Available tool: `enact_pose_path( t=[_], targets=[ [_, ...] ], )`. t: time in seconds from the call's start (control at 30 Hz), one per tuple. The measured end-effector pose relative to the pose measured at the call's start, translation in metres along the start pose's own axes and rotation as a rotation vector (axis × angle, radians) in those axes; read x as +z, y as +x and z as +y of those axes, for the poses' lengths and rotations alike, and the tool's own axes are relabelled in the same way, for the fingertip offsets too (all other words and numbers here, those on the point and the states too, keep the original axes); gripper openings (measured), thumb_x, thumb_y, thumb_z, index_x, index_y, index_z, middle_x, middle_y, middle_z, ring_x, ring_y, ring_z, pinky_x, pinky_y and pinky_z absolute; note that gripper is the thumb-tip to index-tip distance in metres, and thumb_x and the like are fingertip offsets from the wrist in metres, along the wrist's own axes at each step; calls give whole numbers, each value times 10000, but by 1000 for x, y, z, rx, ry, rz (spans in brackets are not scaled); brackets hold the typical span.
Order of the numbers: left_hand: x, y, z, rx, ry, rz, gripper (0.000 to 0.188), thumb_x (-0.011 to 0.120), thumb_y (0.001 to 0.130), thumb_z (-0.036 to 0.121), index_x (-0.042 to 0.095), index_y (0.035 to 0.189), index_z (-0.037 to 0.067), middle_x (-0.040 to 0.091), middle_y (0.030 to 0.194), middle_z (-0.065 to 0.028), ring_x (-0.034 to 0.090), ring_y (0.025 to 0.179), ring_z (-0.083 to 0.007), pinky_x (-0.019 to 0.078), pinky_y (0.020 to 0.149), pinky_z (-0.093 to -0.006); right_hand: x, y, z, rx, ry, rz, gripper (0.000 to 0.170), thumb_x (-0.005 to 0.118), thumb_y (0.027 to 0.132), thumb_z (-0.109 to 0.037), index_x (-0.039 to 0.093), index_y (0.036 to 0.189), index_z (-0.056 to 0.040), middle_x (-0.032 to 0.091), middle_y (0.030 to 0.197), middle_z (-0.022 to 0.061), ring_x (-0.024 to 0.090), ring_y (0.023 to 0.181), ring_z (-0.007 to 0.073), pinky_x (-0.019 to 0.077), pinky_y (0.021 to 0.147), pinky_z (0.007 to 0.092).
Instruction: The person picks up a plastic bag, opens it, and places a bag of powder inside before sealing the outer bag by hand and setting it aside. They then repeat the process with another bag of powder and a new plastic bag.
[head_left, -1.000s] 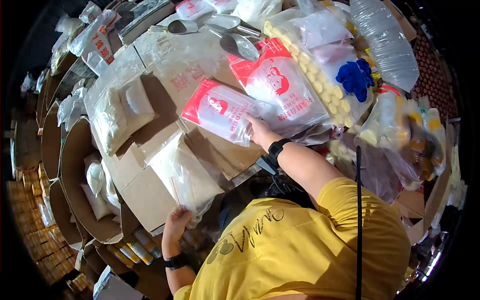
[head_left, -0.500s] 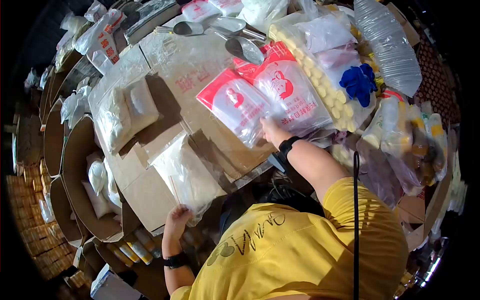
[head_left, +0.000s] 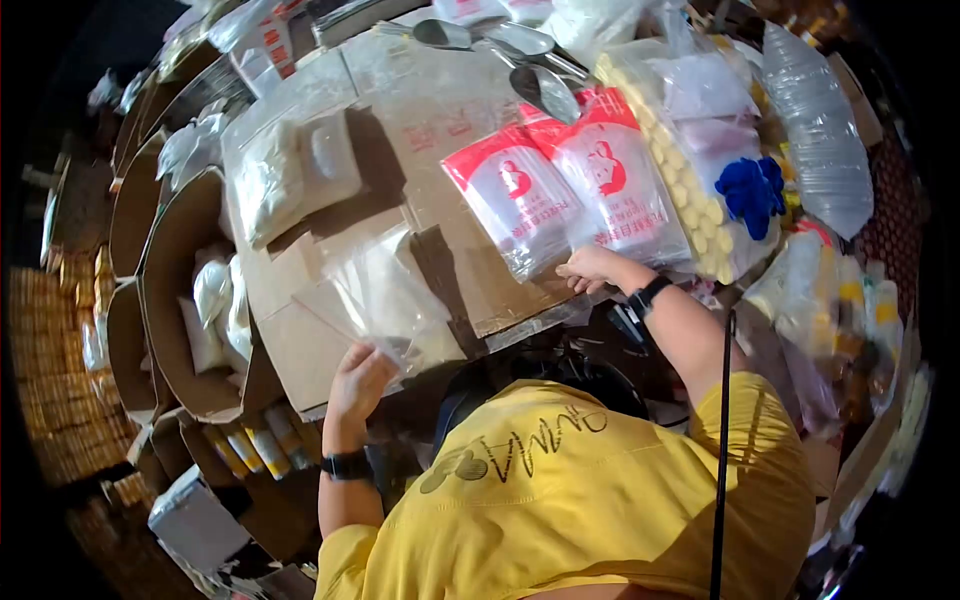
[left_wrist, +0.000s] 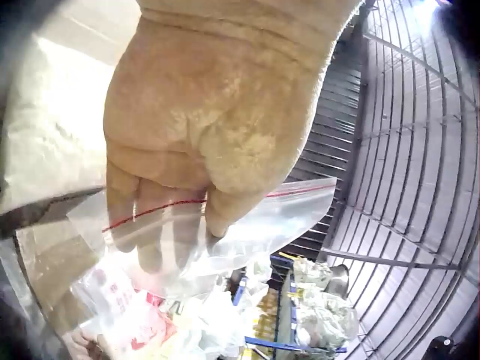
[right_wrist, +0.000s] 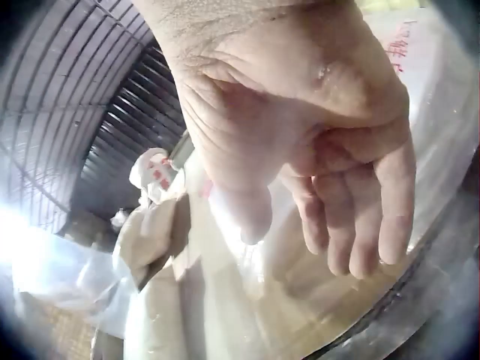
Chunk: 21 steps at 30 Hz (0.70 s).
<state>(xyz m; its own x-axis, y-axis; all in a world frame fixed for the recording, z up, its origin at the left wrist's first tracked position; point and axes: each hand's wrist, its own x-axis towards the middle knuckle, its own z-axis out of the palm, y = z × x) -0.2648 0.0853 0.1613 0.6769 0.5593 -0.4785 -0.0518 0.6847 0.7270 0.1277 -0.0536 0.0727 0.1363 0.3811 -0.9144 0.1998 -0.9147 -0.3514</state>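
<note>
The left hand (head_left: 360, 385) pinches the edge of a clear zip bag (head_left: 370, 290) lying over a bag of pale powder (head_left: 436, 340). In the left wrist view the bag's red zip line crosses behind the fingers of the left hand (left_wrist: 202, 142). Beside the near corner of a red-and-white printed pack (head_left: 515, 205) is the right hand (head_left: 600, 270), holding nothing. Its fingers hang apart in the right wrist view, thumb separate, where the right hand (right_wrist: 300, 135) shows large. A second printed pack (head_left: 615, 185) lies partly under the first.
Metal scoops (head_left: 545, 92) lie at the back of the cardboard-covered table (head_left: 400, 130). Filled powder bags (head_left: 275, 180) rest at the left, near open cartons (head_left: 190, 380). A blue glove (head_left: 750, 195) sits on bagged yellow pieces (head_left: 690, 190) at the right.
The right hand has let go of the smaller printed pack, which lies farther right against the larger one. The left hand has raised the clear bag's edge slightly. The head view has shifted.
</note>
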Motion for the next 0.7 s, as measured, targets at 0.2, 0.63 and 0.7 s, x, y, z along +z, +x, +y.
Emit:
enact_pose_path(
  t=[0.2, 0.63, 0.7],
  targets=[
    [39, 8, 17, 91, 4, -262, 171, 451, 889, 73, 563, 995, 0, 602, 959, -101, 569, 903, -216, 445, 810, -347, 32, -54, -63, -647, 322, -122, 507, 562, 850, -372, 446, 1216, -40, 581, 1056, 79, 577, 840, 149, 475, 685, 272],
    [28, -25, 36, 533, 395, 599, 92, 492, 871, 72, 560, 892, 14, 532, 600, -25, 471, 493, -81, 381, 453, -221, 24, -74, -142, -992, 763, 118, 80, 509, 864, -100, 532, 881, -26, 571, 754, 48, 530, 591, 113, 475, 581, 245],
    [8, -22, 31, 696, 450, 747, 92, 515, 868, 88, 500, 936, 27, 533, 636, -17, 483, 541, -68, 388, 461, -233, 43, -110, -165, -1037, 593, 92, 60, 537, 858, -92, 533, 896, -46, 574, 745, 39, 567, 620, 113, 493, 618, 244]
  ],
)
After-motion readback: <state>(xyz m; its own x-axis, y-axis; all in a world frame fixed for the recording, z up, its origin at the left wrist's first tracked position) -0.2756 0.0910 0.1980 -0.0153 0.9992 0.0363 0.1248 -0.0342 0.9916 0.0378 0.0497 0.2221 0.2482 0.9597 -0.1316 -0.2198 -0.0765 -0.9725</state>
